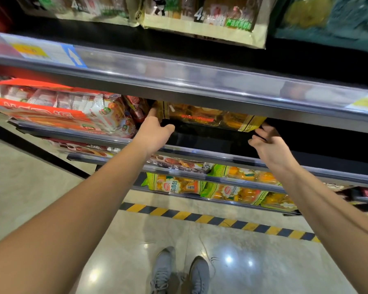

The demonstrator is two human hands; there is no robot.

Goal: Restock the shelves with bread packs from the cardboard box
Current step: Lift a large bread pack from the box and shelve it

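Your left hand (155, 129) holds the left end of the bread pack (210, 118), fingers reaching up along its edge, thumb spread below it. Your right hand (266, 141) grips the pack's lower right corner with curled fingers. The bread pack sits inside the dark bay above the middle shelf (200, 150), beneath the upper shelf rail (179, 81), just beside the red packs (72, 111). Whether it rests on the shelf cannot be determined. Green packs (179, 184) occupy the shelf below.
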